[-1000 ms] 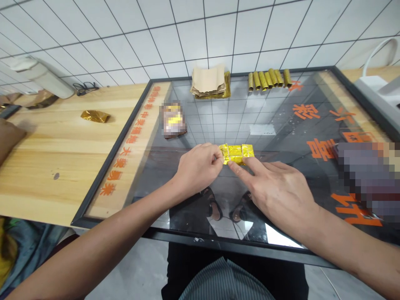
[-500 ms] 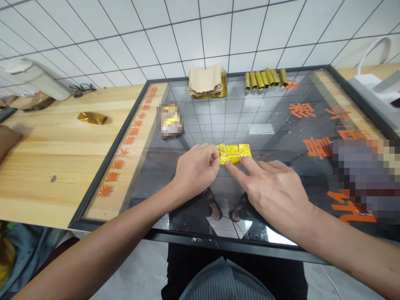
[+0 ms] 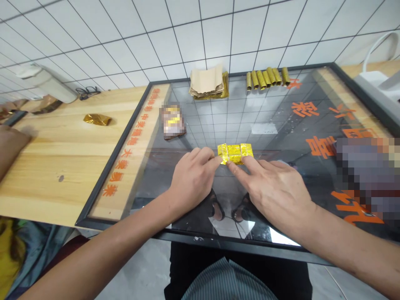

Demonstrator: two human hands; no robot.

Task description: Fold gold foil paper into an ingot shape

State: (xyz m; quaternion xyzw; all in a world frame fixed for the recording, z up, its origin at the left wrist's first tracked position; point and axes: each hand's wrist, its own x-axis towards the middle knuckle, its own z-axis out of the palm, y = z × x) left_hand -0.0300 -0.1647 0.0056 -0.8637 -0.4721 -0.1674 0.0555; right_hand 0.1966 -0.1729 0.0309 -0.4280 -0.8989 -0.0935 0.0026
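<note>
A small folded sheet of gold foil paper (image 3: 234,150) lies on the glass top, its two ends folded inward over the middle. My left hand (image 3: 195,177) is curled closed, with its thumb and fingertip at the paper's near left corner. From the right, my right hand (image 3: 275,187) presses the near edge with two outstretched, spread fingertips, holding the paper down without wrapping round it. The remaining fingers of that hand are partly hidden beneath it.
Behind stand a stack of brown-backed gold paper (image 3: 208,83) and several gold paper rolls (image 3: 265,78). A blurred small box (image 3: 173,121) sits left. On the wooden table are a crumpled gold piece (image 3: 97,120), eyeglasses (image 3: 87,91) and another person's arm (image 3: 12,146).
My left hand has drawn slightly back toward me, uncovering the paper's left end. My right hand keeps its place on the near edge. The view has shifted a little.
</note>
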